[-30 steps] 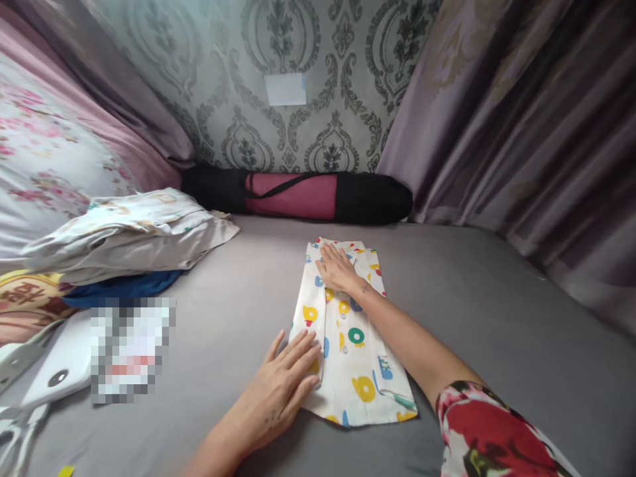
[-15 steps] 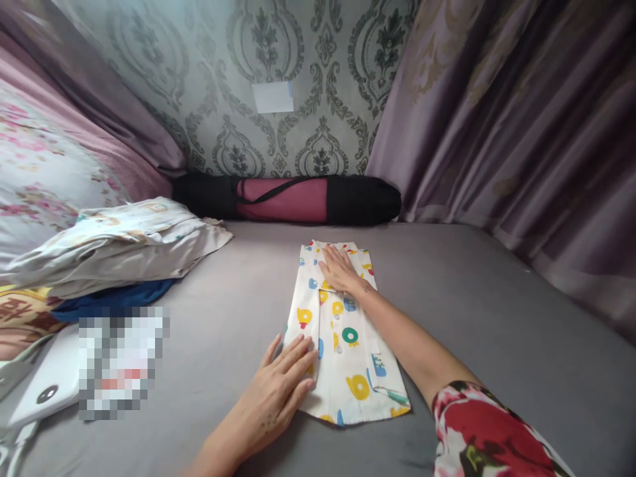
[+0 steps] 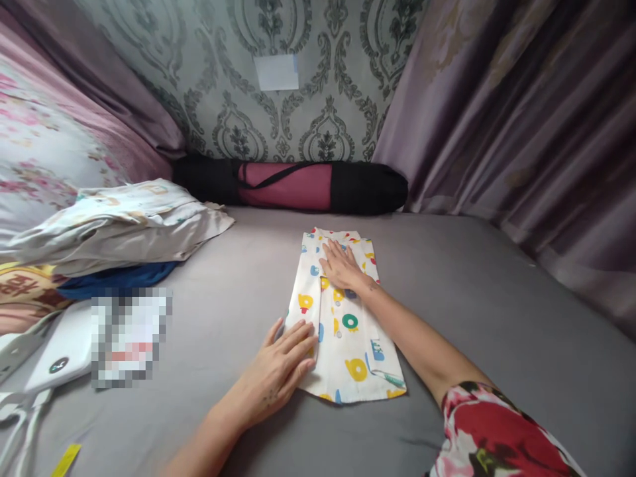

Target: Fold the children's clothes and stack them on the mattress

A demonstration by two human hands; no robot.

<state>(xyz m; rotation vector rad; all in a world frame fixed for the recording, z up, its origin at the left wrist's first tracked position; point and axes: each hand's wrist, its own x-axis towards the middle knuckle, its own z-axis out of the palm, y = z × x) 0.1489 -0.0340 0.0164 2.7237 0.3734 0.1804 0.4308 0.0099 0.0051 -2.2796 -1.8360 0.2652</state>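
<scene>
Your two hands are apart from each other, each flat with the palm down and the fingers extended, gripping nothing. Your left hand lays its fingers on the left edge of the folded shirt, toward its near end, while your right hand rests on the far part, the forearm crossing over the shirt's right side. The shirt, white with yellow, blue, green and red prints, lies lengthwise in front of you on the gray sheet. Your right arm wears a flowered sleeve. Well to the left are a pile of clothes with a blue cloth beneath it, a white device, a pixelated item just beside that, a white cable and a yellow strip. Beyond the shirt, a long black and pink bag lies along the patterned wall, with a purple curtain at the right.
</scene>
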